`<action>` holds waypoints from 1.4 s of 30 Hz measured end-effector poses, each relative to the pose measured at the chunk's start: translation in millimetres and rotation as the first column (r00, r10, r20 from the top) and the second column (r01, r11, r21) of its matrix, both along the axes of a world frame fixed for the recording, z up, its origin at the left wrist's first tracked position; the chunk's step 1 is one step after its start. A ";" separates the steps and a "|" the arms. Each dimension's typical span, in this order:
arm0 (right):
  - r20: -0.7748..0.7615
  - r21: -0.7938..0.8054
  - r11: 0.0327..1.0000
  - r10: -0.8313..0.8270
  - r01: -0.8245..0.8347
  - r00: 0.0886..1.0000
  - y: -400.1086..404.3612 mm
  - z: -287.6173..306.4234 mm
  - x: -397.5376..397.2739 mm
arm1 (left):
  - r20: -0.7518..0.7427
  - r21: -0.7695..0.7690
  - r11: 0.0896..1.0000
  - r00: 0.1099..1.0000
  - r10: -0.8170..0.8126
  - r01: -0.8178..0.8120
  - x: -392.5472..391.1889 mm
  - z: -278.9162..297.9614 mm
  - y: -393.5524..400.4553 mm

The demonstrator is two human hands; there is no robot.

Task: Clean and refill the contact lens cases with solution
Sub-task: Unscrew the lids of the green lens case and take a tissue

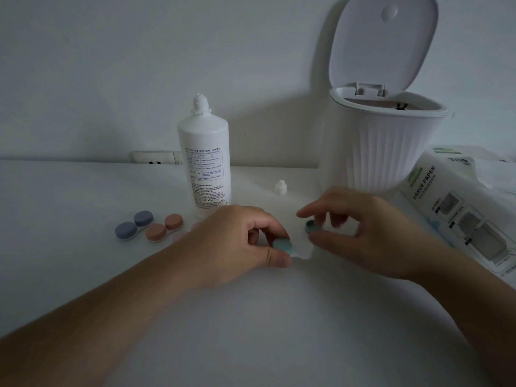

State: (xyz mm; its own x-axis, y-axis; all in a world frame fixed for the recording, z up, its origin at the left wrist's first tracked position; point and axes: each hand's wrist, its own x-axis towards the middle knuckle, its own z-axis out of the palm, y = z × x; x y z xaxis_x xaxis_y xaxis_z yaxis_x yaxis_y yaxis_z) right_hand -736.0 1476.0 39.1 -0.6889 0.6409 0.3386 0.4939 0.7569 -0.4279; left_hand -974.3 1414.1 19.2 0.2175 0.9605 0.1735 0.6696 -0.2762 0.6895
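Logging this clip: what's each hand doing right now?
Left hand: grips the teal lens case.
Right hand: pinches a teal cap.

A white solution bottle [205, 160] printed with small dark text stands on a white table [69, 275]. Beside it lie a blue-capped lens case [134, 225] and a salmon-pink-capped lens case [164, 227]. The hands hold teal caps [282, 246]. A white ribbed bin [382, 152] sits by a white tissue pack [458, 208] with dark lettering.
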 end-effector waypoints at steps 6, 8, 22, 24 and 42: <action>0.138 -0.211 0.977 0.047 -0.017 0.989 -6.9 -2.9 -6.6 | -0.054 0.031 0.999 0.998 -0.009 0.010 1.2 0.6 -1.1; 0.163 -0.195 0.981 0.030 0.002 0.986 -6.2 -4.4 -7.7 | -0.062 0.022 1.000 0.998 -0.015 0.016 1.2 0.1 -1.5; 0.088 -0.253 0.967 0.015 0.007 0.996 -6.8 -8.2 -8.2 | -0.167 0.025 0.999 0.985 -0.033 0.038 -2.7 -1.3 -0.5; 0.086 -0.269 0.963 0.015 0.009 0.996 -6.9 -8.5 -8.6 | -0.170 0.042 0.997 0.984 -0.051 0.059 -3.2 -0.9 -1.5; 0.067 -0.334 0.942 -0.013 0.034 0.998 -3.6 -10.7 -9.4 | -0.374 0.142 0.989 0.923 0.087 -0.036 18.2 -2.4 -16.5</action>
